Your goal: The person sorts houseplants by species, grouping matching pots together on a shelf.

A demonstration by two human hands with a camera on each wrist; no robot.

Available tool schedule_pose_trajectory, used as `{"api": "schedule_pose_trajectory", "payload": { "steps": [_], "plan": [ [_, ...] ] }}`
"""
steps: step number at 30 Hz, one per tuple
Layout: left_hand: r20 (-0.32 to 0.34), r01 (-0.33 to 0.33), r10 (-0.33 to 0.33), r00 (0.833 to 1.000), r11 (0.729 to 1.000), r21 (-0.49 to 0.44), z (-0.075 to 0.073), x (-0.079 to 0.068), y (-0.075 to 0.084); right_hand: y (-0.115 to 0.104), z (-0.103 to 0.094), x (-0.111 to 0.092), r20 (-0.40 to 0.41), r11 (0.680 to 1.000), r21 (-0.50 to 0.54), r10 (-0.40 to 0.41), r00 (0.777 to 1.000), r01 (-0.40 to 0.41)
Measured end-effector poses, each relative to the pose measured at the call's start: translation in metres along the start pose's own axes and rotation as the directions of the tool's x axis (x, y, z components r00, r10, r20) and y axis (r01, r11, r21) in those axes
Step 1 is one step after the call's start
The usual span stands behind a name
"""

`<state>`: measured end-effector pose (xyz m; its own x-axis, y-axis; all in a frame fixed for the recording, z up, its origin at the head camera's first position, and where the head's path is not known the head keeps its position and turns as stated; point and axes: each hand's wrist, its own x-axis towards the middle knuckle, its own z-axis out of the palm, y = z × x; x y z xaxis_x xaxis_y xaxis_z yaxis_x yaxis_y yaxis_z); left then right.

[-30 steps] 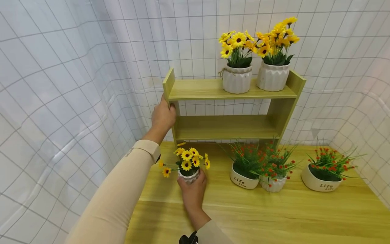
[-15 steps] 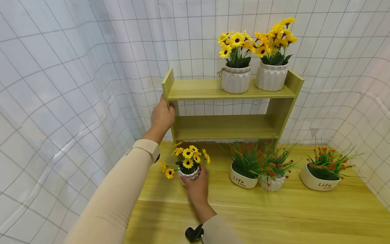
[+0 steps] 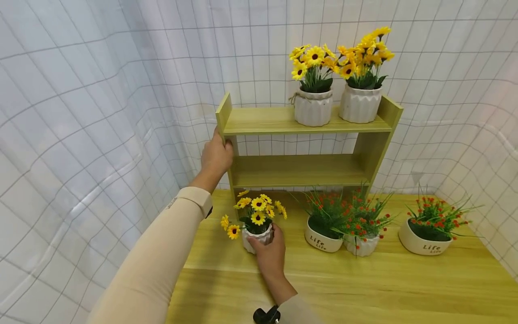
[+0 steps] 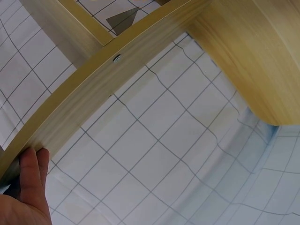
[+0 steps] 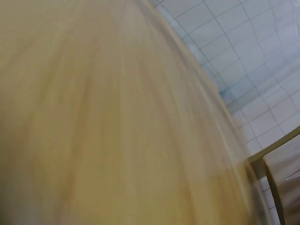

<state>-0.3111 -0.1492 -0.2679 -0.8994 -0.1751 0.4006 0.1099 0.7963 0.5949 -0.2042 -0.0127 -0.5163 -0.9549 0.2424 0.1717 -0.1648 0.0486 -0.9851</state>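
My right hand (image 3: 272, 256) grips a white fluted flowerpot (image 3: 249, 243) from its right side, thumb across the front. Yellow daisy-like flowers (image 3: 258, 205) with dark centres spread from this pot, which stands close over the table in front of the shelf's left end. Higher up, my left hand (image 3: 217, 155) holds the left side panel of a two-tier wooden shelf (image 3: 299, 170). In the left wrist view, fingers (image 4: 31, 180) lie against that panel's edge. The right wrist view shows blurred wood, with the right hand and its pot out of frame.
Two white pots (image 3: 313, 109) of yellow flowers stand on the top tier's right half. Right of the held pot, an oval "Life" planter (image 3: 323, 240) and a white pot (image 3: 363, 245) with red-flowered grass stand together. Another oval planter (image 3: 425, 240) is farther right. Gridded curtain surrounds the table.
My right hand has shifted the pot of yellow flowers a little to the right. The left hand stays on the shelf's side panel.
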Motion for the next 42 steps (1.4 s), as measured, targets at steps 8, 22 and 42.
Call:
{"api": "schedule_pose_trajectory", "payload": {
  "steps": [8,22,42],
  "plan": [
    [-0.006,-0.016,0.016,1.000,1.000,-0.002,0.000,0.001,-0.003,-0.026,-0.023,0.002,-0.028,0.999,0.011,-0.046,0.999,0.047],
    [-0.002,-0.034,0.034,0.999,0.999,0.019,0.001,0.001,-0.003,-0.090,-0.052,0.009,-0.048,0.983,0.087,-0.157,0.986,0.161],
    [0.000,-0.023,0.023,1.000,1.000,0.013,0.000,0.002,-0.005,-0.163,-0.069,0.050,-0.093,0.903,0.075,-0.416,0.904,0.423]
  ]
}}
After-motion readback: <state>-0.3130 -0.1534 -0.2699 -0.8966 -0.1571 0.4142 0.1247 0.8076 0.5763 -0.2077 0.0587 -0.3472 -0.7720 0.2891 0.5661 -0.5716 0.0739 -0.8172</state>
